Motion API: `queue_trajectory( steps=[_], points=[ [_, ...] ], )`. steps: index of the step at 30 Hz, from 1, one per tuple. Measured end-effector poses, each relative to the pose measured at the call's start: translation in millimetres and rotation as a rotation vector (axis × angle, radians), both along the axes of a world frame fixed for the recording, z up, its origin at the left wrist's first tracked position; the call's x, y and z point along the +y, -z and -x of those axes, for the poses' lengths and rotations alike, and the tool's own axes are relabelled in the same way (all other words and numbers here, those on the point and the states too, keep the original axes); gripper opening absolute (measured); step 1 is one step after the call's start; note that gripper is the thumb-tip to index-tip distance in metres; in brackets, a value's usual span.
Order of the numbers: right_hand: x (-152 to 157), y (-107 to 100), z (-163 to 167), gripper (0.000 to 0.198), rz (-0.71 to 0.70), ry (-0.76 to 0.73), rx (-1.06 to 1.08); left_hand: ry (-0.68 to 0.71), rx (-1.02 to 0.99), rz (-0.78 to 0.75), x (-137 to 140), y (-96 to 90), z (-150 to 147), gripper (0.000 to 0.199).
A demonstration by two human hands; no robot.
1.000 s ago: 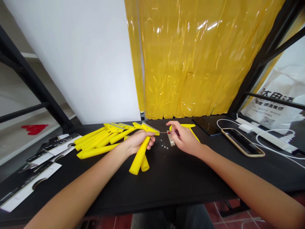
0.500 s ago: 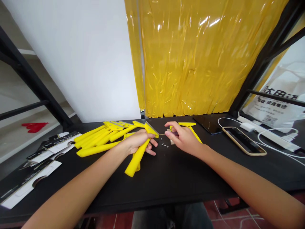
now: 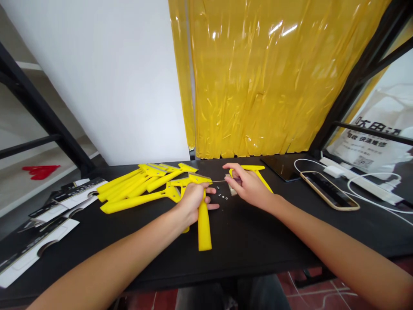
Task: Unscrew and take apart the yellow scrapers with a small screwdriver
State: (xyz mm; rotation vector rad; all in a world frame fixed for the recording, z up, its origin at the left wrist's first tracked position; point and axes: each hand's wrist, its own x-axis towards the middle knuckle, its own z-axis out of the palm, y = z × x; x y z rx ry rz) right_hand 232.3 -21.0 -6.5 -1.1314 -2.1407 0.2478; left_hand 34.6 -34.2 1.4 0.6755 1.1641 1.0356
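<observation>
Scraper (image 3: 204, 224) is held by the left hand (image 3: 193, 197) above the middle of the counter (image 3: 254, 241), its handle pointed at the front edge and its bladed head tilted toward the back edge. The left grip is closed around the neck, with the lower fingers spread out past the handle to the right. By the right hand (image 3: 250, 186) a screwdriver (image 3: 220, 181) is held in a narrow grip between thumb and fingers; its thin shaft is run leftward to the scraper's head, but whether the tip is seated cannot be told.

Between the hands a few screws (image 3: 223, 196) are scattered on the counter. Just beside them a pale block (image 3: 232, 192) is partly hidden by the right hand. Behind that hand, near the back edge, a yellow tool (image 3: 264, 181) is laid. To the left of the left hand a pile of scrapers (image 3: 129, 185) is spread, most handles directed at the left edge.

Along the left edge printed cards (image 3: 41, 254) are overlapped. Toward the back right corner a tablet (image 3: 280, 167) is placed flat; nearer the right edge a phone (image 3: 329, 190) is laid, with a power strip (image 3: 364, 184) stretched behind it. Beyond the back edge a yellow curtain (image 3: 258, 77) is hung.
</observation>
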Motion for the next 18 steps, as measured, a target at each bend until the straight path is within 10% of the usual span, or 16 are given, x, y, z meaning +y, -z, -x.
queue_trajectory(
  steps=[18],
  points=[
    [0, 0, -2, 0.031, -0.002, -0.097, -0.010, 0.003, 0.149, -0.144, 4, 6.0, -1, 0.005]
  ],
)
